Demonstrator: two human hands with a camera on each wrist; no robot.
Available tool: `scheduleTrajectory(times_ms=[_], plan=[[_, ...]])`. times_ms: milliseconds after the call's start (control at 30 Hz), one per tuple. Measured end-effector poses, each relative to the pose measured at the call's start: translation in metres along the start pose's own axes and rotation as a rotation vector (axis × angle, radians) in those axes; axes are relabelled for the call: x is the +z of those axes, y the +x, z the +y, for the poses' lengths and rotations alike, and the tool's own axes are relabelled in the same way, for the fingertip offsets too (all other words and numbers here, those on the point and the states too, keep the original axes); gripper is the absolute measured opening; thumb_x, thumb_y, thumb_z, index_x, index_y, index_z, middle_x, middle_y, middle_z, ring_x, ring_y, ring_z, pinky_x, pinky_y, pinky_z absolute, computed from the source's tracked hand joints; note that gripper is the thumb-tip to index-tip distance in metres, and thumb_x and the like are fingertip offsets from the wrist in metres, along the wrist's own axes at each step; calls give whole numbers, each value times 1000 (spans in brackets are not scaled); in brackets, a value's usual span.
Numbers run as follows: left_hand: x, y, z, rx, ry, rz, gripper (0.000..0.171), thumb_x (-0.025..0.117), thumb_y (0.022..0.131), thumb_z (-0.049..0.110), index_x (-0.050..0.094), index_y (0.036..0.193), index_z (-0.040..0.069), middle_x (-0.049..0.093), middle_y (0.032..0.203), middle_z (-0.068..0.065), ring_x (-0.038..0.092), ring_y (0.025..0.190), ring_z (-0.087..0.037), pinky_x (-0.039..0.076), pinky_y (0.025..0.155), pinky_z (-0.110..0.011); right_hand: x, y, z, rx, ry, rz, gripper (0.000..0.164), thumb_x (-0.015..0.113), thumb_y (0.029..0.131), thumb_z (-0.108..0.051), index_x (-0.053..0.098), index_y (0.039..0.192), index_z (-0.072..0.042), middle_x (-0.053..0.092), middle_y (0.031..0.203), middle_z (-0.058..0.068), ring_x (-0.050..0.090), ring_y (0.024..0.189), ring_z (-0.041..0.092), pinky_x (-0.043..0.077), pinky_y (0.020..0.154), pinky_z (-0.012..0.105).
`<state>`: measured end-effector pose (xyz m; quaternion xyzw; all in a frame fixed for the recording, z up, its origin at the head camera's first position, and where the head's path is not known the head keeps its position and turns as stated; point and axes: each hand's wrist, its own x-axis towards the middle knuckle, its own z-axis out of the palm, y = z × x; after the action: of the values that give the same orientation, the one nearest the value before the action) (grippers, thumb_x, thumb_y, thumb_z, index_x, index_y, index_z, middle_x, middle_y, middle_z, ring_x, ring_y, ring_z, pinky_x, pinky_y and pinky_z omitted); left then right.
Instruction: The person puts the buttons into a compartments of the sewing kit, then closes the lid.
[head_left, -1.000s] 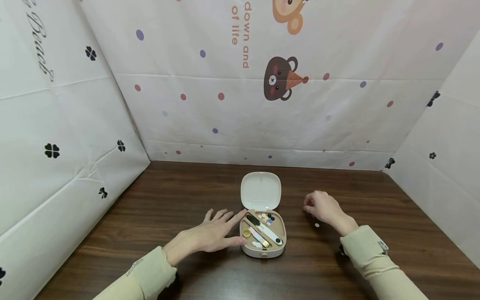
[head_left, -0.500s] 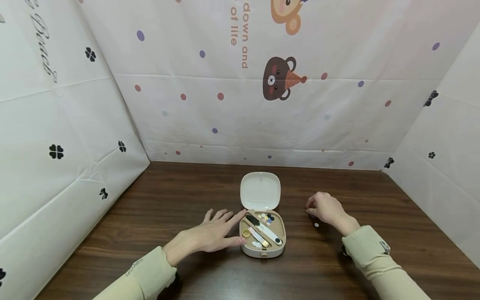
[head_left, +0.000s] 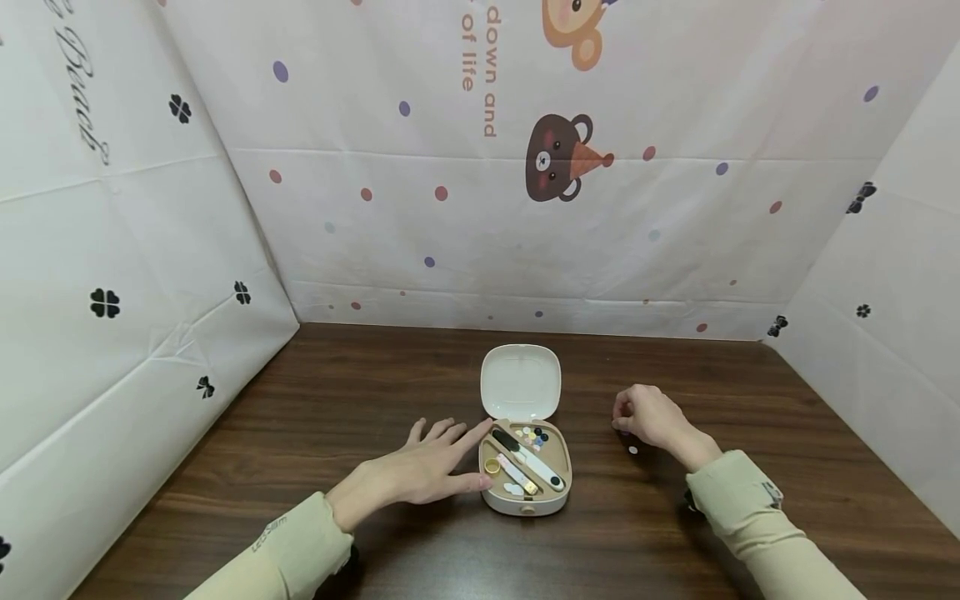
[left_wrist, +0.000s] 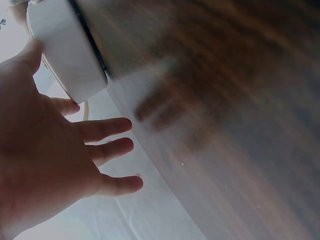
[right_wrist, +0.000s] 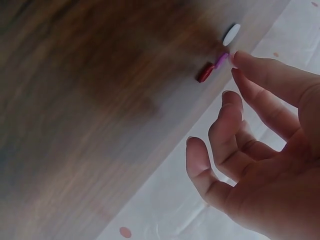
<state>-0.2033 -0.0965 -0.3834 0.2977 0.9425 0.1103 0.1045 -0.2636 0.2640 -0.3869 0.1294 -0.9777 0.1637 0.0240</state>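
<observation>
My left hand [head_left: 423, 471] lies with straight, spread fingers at the left side of an open sewing-kit-like box [head_left: 555, 500]. Index finger and thumb touch its rim, and the left wrist view shows them against the pale wall [left_wrist: 70, 55]. Over the table at right, my right hand [head_left: 652, 417] points down with loosely bent fingers. In the right wrist view, thumb and index fingertips are slightly apart, right beside a small purple button [right_wrist: 221, 61]. A red button [right_wrist: 205, 72] lies against the purple one, and a white button [right_wrist: 231, 35] lies nearby. Nothing shows between those fingertips.
The box's white lid [head_left: 521, 383] is tipped back. Inside are a white tool with a black tip [head_left: 528, 460], a gold ring [head_left: 492, 466], a pink-and-white stick [head_left: 517, 475] and several small buttons [head_left: 538, 436]. Patterned cloth [head_left: 375, 242] walls the dark wooden table [head_left: 360, 375].
The right hand has shifted slightly right, then stayed nearly still over the small buttons. My left hand and the box have not moved.
</observation>
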Motion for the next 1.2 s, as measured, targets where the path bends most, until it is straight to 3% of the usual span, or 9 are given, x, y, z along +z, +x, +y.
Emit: scheduleTrajectory(times_ms=[167, 467, 800, 1200], plan=[[1, 1, -1, 1, 2, 2, 82, 34, 89, 75, 10, 156, 33, 37, 154, -13, 24, 146, -34, 12, 112, -68, -2, -1, -4, -28, 74, -3, 15, 73, 82, -11, 65, 69, -16, 58, 59, -6, 48, 56, 11, 37, 54, 28], [2, 1, -1, 5, 11, 11, 83, 34, 89, 75, 10, 156, 33, 37, 154, -13, 24, 146, -34, 12, 112, -68, -8, -6, -24, -177, 90, 84, 15, 77, 77, -11, 66, 68, -17, 57, 68, -5, 46, 66, 7, 37, 61, 24], [3, 1, -1, 0, 8, 8, 83, 33, 89, 76, 10, 156, 33, 37, 154, -13, 24, 146, -34, 12, 112, -68, -12, -13, -44, -198, 143, 67, 13, 76, 78, -11, 67, 71, -16, 55, 70, -5, 44, 65, 6, 37, 60, 21], [1, 0, 0, 2, -3, 5, 82, 35, 90, 74, 11, 156, 32, 37, 154, -13, 24, 146, -34, 12, 112, -68, -7, -20, -65, -306, 252, 24, 11, 77, 79, -11, 69, 73, -16, 55, 68, -6, 43, 61, 1, 38, 55, 19]])
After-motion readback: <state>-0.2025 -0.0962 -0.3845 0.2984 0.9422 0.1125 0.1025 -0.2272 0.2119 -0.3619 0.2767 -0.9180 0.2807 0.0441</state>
